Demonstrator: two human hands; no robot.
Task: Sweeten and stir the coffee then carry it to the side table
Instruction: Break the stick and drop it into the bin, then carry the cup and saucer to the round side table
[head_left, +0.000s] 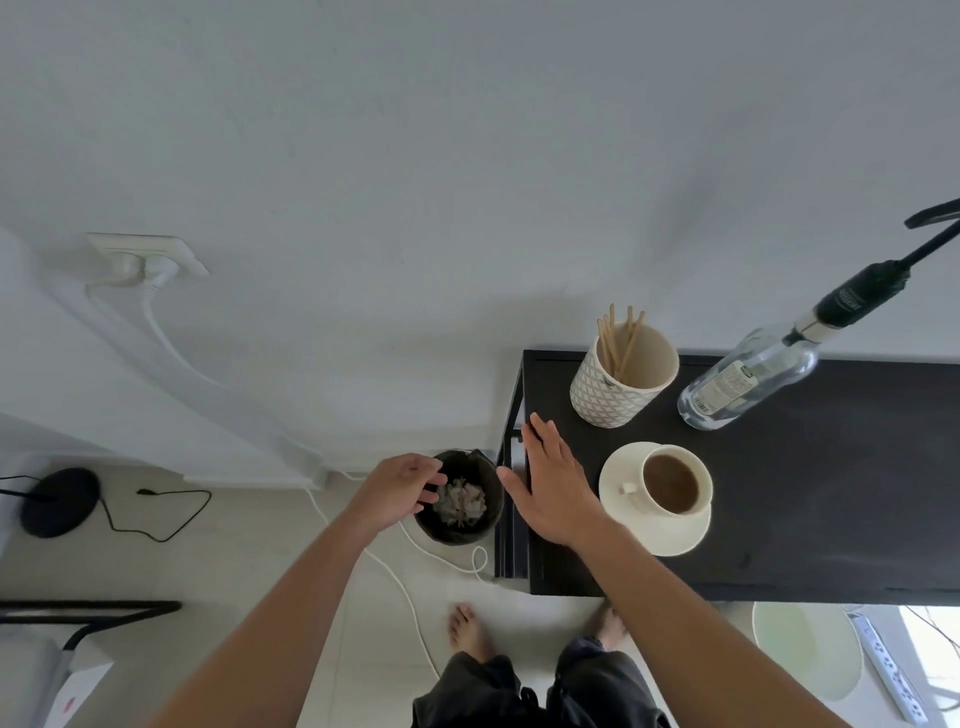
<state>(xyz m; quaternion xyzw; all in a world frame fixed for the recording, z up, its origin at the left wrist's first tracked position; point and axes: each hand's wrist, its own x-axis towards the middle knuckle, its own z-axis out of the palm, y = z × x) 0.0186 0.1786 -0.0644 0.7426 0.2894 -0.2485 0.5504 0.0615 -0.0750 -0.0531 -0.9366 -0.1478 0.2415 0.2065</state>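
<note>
A cream cup of brown coffee (672, 483) stands on a cream saucer (618, 470) near the left end of the black table (831, 493). Behind it a patterned holder (608, 395) contains several wooden stir sticks (621, 338). My right hand (550, 486) hovers flat with fingers spread over the table's left edge, just left of the saucer and empty. Over a small dark bin (488, 514) on the floor is my left hand (397, 491), its fingers loosely apart and nothing visible in them.
A clear glass bottle (748, 382) with a dark pump top lies tilted at the back of the table. The bin holds crumpled paper. White cables trail across the floor near my bare feet. A power strip (888, 670) lies at the lower right.
</note>
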